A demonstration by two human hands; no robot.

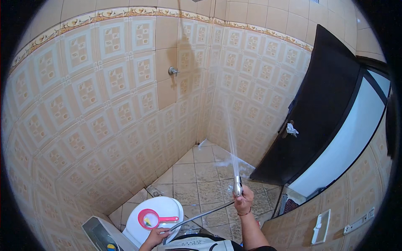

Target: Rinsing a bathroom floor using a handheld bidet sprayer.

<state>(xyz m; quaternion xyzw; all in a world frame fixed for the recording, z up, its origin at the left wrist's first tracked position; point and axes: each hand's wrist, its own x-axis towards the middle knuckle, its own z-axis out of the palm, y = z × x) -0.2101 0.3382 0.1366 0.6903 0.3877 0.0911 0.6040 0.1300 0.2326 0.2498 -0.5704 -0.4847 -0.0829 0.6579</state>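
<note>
My right hand (243, 200) grips a chrome handheld sprayer (237, 187), which throws a stream of water up and ahead onto the patterned tile wall (243, 103). A flexible metal hose (205, 214) runs from the sprayer down to the left, where my left hand (156, 237) holds it between thumb and fingers. Just beyond my left hand, a pink plastic dipper (168, 218) lies on the closed white toilet lid (172, 205), with something yellow and green showing in its bowl. White foam (223, 163) lies on the floor tiles near the wall.
The toilet tank (102, 230) stands open at lower left, a yellow and blue object inside. A dark door (326, 94) stands open at right, a white cloth (291, 129) at its handle. A shower valve (172, 71) sits on the left wall. The floor tiles (185, 193) look wet.
</note>
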